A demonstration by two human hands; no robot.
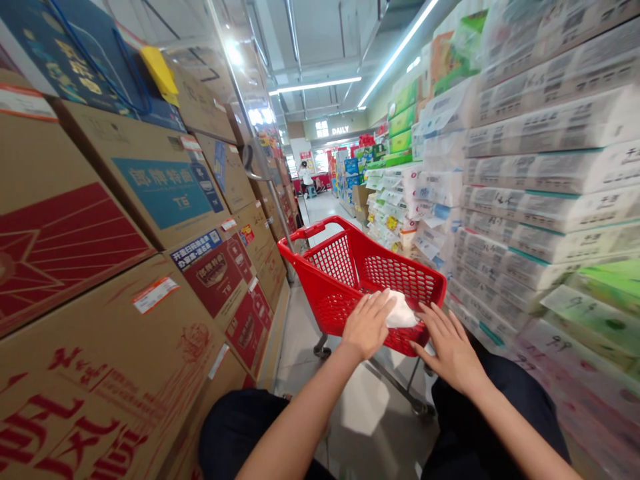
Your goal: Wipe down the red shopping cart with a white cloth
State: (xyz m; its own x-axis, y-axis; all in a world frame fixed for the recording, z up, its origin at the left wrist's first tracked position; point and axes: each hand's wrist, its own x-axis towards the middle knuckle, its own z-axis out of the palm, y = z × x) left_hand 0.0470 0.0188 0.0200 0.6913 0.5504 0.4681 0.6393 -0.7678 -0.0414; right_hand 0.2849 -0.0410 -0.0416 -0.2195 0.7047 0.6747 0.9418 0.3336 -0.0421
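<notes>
In the head view, the left hand [369,325] covers part of the white cloth [401,312], so its full outline is hidden, and the thumb below cannot be made out. The bottom of the red shopping cart [320,293] is mostly out of sight behind its walls; the stacked paper packs [545,173] on the right are blurred, and the legs in dark trousers [505,407] are cut off by the lower edge. The cart stands on the floor [360,417] between the packs and the cardboard boxes [185,320]. Its long axis runs slantwise, the handle [314,231] at the far left and the other end close to the person. The cloth lies bunched at that near end, its loose part reaching toward the right. The left hand, fingers close together, holds the cloth against the cart. The right hand [453,350] is spread wide beside the near corner, holding nothing; whether its fingertips touch the rim, I cannot tell.
</notes>
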